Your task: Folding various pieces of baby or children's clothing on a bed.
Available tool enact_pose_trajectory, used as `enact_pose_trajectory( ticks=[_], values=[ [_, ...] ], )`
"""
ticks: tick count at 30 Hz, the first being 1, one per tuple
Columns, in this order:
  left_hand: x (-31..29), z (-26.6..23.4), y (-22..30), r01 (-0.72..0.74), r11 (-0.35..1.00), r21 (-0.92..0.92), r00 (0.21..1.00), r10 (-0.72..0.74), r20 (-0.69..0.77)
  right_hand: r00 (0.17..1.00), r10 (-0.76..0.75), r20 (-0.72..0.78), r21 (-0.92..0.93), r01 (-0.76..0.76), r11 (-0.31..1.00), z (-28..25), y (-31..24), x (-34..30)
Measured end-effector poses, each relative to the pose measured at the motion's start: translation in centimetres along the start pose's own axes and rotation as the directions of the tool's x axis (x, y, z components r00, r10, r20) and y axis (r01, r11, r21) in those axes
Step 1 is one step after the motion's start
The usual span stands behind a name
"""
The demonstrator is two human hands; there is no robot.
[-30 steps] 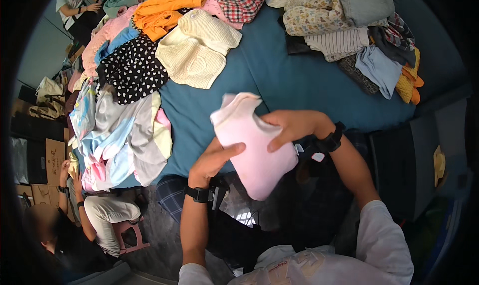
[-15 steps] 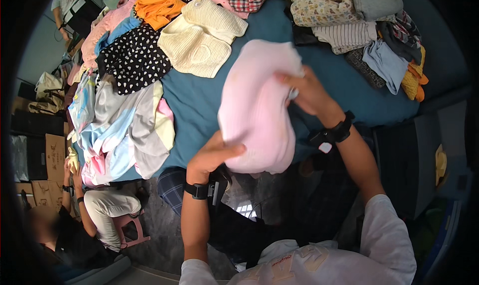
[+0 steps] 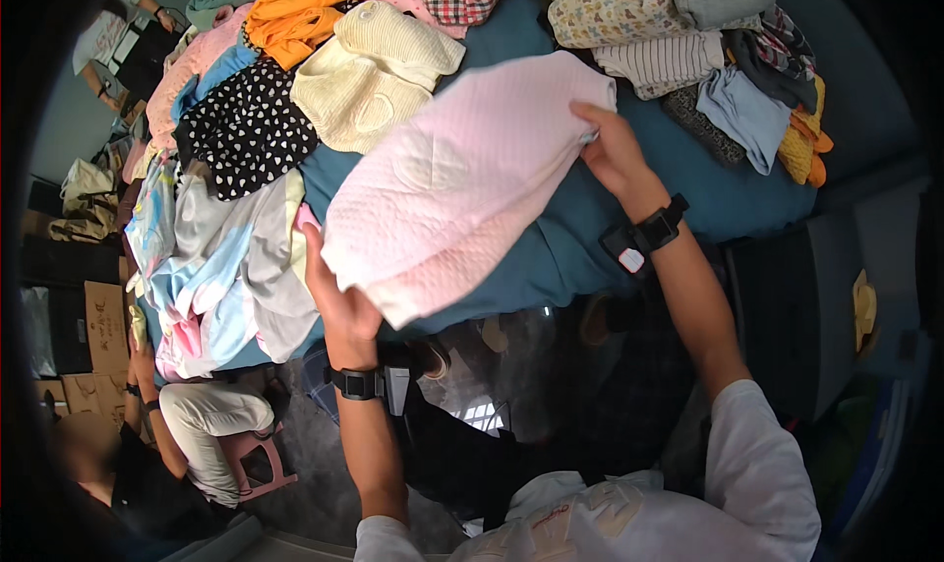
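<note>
A pale pink quilted garment (image 3: pixel 482 149) with a round padded patch is stretched slantwise between my hands, above the front of the teal-covered surface. My right hand (image 3: pixel 618 154) grips its upper right end, thumb on top and the other fingers behind the cloth. At the lower left end, my left hand (image 3: pixel 344 301) is against the garment's edge. Its thumb stands stretched out, clear of the fabric, while the cloth partly hides the other fingers. Just beyond the garment lies a cream ribbed garment (image 3: pixel 354 85) with a similar round patch.
Clothes heap at the left: a black heart-print piece (image 3: pixel 246 129), an orange garment (image 3: pixel 305 16), a grey-and-pastel cloth (image 3: pixel 221 277). A folded stack (image 3: pixel 659 60) sits at the back right on the teal cover (image 3: pixel 678 183). Another person (image 3: pixel 211 414) is seated at the lower left.
The pink garment has gone from bunched and upright to spread out, showing its patch. My left hand has moved left and its thumb has come off the cloth. The view has shifted slightly.
</note>
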State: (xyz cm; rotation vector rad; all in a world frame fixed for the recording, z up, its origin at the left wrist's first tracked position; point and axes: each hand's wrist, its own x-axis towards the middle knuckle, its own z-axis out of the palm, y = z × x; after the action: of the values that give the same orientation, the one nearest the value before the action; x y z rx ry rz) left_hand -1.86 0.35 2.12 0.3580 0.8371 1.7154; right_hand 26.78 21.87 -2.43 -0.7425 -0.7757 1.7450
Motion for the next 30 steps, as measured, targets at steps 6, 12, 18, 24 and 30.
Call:
enact_pose_trajectory(
  ticks=[6,12,18,24,30],
  values=[
    [1.1,-2.5,-1.5,0.123,0.95,0.288,0.992,-0.122,-0.021,0.996,0.046,-0.079,-0.196,-0.06,0.979,-0.4,1.4,-0.3],
    [1.2,-2.6,-2.1,0.082,0.924,0.373,0.997,-0.075,-0.032,0.919,-0.384,0.095,-0.839,0.281,0.465,3.5,1.0,-3.5],
    [1.2,-6.0,-2.6,0.044,0.944,0.326,0.999,-0.041,-0.017,0.506,-0.081,0.859,-0.511,0.856,-0.074,6.6,4.7,-7.3],
    [1.4,-3.4,-2.2,0.122,0.993,-0.009,0.991,-0.121,0.054,0.553,0.016,0.833,-0.547,0.828,-0.12,5.5,5.3,-7.3],
    [0.7,-1.7,-1.0,0.119,0.992,-0.05,0.991,-0.116,0.062,0.534,-0.018,0.845,-0.534,0.842,-0.077,4.9,5.4,-7.1]
  ],
)
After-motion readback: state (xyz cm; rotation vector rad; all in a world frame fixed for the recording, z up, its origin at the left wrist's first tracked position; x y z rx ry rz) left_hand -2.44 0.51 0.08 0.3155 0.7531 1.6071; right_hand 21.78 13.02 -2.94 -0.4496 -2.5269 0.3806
